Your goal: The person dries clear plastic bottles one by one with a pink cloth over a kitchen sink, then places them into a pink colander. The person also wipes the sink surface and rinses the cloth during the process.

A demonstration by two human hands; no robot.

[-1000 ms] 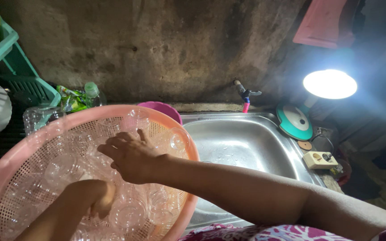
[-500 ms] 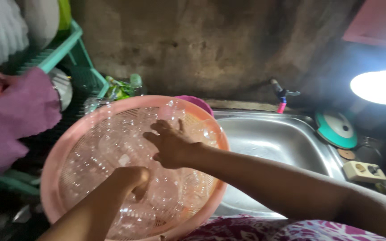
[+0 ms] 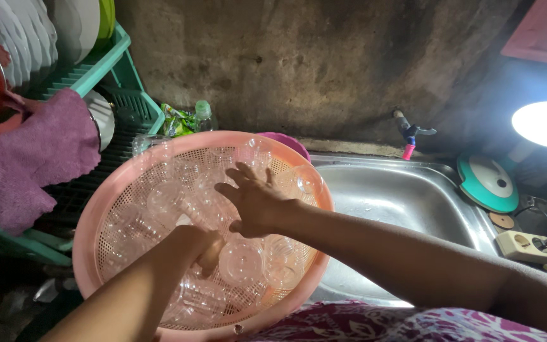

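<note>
A round pink perforated basket (image 3: 90, 221) sits at the left end of the steel sink and is full of several clear plastic cups (image 3: 242, 259). My right hand (image 3: 254, 202) reaches into it from the right, palm down, fingers spread over the cups near the middle. My left hand (image 3: 204, 244) comes in from the bottom edge with its fingers curled down among the cups. Whether it grips one is hidden.
A steel sink (image 3: 406, 196) lies to the right, a tap (image 3: 408, 134) on the wall behind it. A green dish rack (image 3: 106, 69) with plates and a purple cloth (image 3: 26, 158) stands left. A teal lid (image 3: 487, 182), a power strip (image 3: 527, 246) and a bright lamp (image 3: 546, 123) are at right.
The view has swung left and up, bringing the dish rack and cloth into sight. Both hands stay in the basket. The right hand has spread its fingers over the cups.
</note>
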